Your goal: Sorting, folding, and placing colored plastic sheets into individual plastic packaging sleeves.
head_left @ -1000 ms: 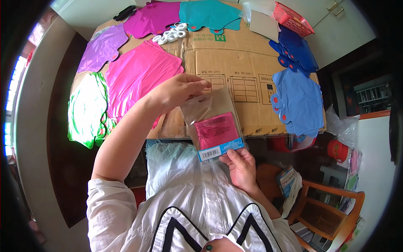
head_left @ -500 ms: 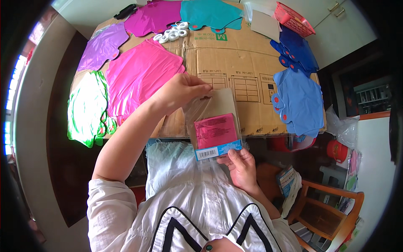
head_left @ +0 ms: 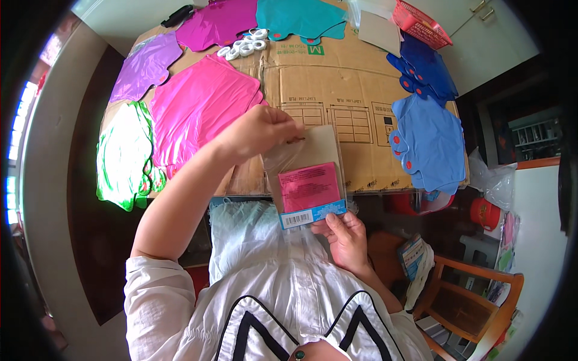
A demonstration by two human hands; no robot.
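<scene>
A clear plastic packet (head_left: 310, 186) is held upright over the table's near edge. Inside it are a beige card (head_left: 319, 143), a folded pink piece with dark print (head_left: 308, 185) and a blue strip with a barcode at the bottom. My left hand (head_left: 268, 129) reaches across from the left, its fingers pinched on the packet's upper left part. Below, my right hand (head_left: 346, 237) grips the lower right edge with thumb in front; the fingers behind are partly hidden.
Large flattened cardboard (head_left: 319, 78) covers the table. Around it lie shiny foil pieces: pink (head_left: 201, 111), green (head_left: 123, 159), purple (head_left: 144, 69), teal (head_left: 298, 21), light blue (head_left: 428, 144) and dark blue (head_left: 427, 66). White ribbon rolls (head_left: 244, 46), a red basket (head_left: 421, 25) and a wooden chair (head_left: 472, 295) stand around.
Both hands keep their grip on the packet, which has barely moved. The whole view has shifted very slightly.
</scene>
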